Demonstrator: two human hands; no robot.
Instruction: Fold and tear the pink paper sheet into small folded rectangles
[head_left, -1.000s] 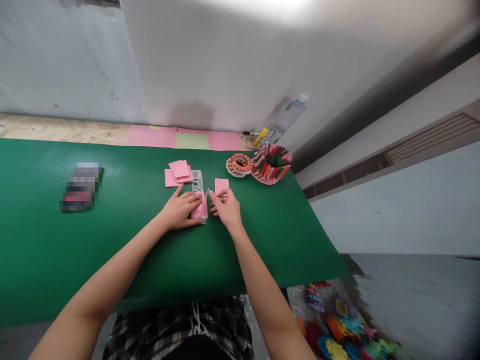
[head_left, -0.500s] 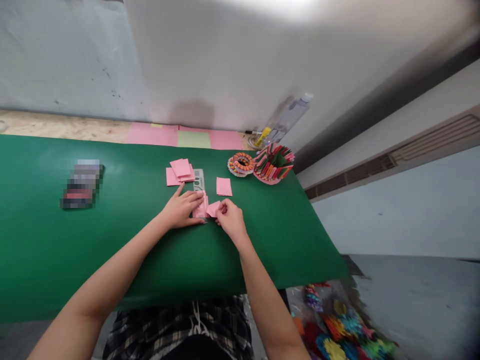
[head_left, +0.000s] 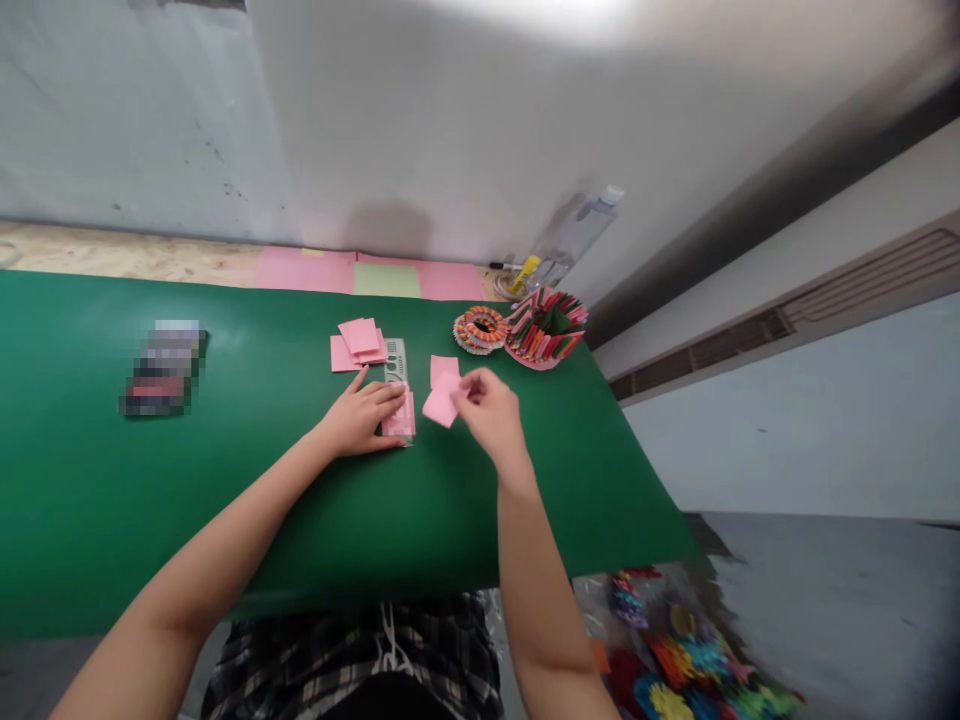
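Note:
My left hand (head_left: 361,413) lies flat with its fingers spread, pressing a pink paper piece (head_left: 403,415) onto a clear stencil ruler (head_left: 395,360). The ruler's lower part is mostly under the paper and the fingers. To the right, my right hand (head_left: 489,408) pinches a small pink paper square (head_left: 441,402) between thumb and fingertips. That square overlaps, in view, another pink square (head_left: 445,367) on the table. Beyond the left hand, several pink squares form a loose pile (head_left: 360,342).
The green table (head_left: 337,530) also bears a blurred phone-like object (head_left: 163,368), a ring of folded paper (head_left: 481,329) and a folded-paper bowl (head_left: 546,328). At the back are pink sheets (head_left: 307,268) and a plastic bottle (head_left: 581,235). Colourful paper pieces (head_left: 682,660) lie below, right.
My right hand has drawn its pink square away from the ruler, rightward and slightly up, to beside the single square. My left hand has stayed in place on the ruler.

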